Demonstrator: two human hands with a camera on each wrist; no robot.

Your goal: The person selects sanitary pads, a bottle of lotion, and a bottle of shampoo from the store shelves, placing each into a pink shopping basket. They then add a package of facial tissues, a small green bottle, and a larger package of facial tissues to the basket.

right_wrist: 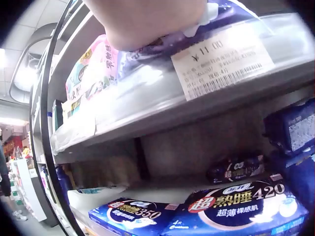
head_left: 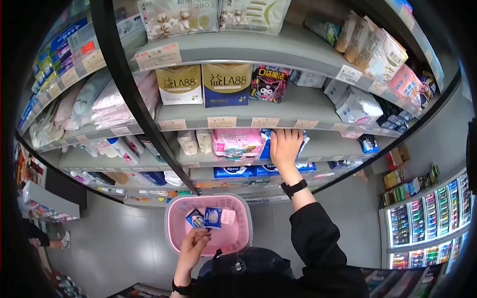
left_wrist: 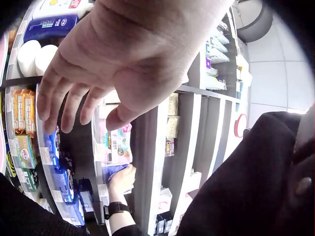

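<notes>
My right hand (head_left: 285,149) reaches onto a middle shelf and grips a blue sanitary pad pack (head_left: 267,144), fingers over its top and thumb at its left side. The same pack (right_wrist: 231,17) shows above a price tag in the right wrist view, partly covered by the hand. A pink pack (head_left: 237,142) stands directly left of it. My left hand (head_left: 193,247) hangs over the near edge of a pink basket (head_left: 242,211), fingers loosely bent and holding nothing. In the basket lie a blue pack (head_left: 212,217), a darker pack (head_left: 195,218) and a small pale pink item (head_left: 228,216).
On the shelf above stand white-gold and blue-gold boxes (head_left: 226,84) and a black cartoon pack (head_left: 269,83). Blue packs (right_wrist: 241,209) lie on the shelf below. A black upright post (head_left: 144,114) divides the shelving. Drink coolers (head_left: 427,218) stand far right.
</notes>
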